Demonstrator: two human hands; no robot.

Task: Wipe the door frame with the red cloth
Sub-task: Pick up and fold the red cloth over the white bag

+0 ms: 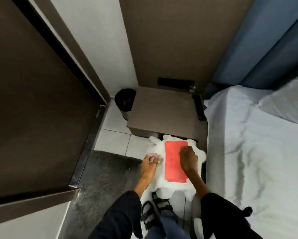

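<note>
A flat red cloth [174, 163] shows as a red rectangle against a white plastic bag [163, 188], held low over the floor between my hands. Whether the cloth lies inside the bag or on it I cannot tell. My left hand [150, 163] pinches the bag's left edge with closed fingers. My right hand [188, 159] is a closed fist at the bag's right side, overlapping the red cloth's upper right edge. The dark brown door [34, 104] fills the left, and its door frame [75, 47] runs diagonally beside the white wall.
A brown bedside table [163, 111] stands just beyond the bag, with a black bin [125, 100] to its left. A bed with a white sheet [258, 152] fills the right. A dark mat [106, 178] lies by the door. My sandalled foot [155, 211] is below the bag.
</note>
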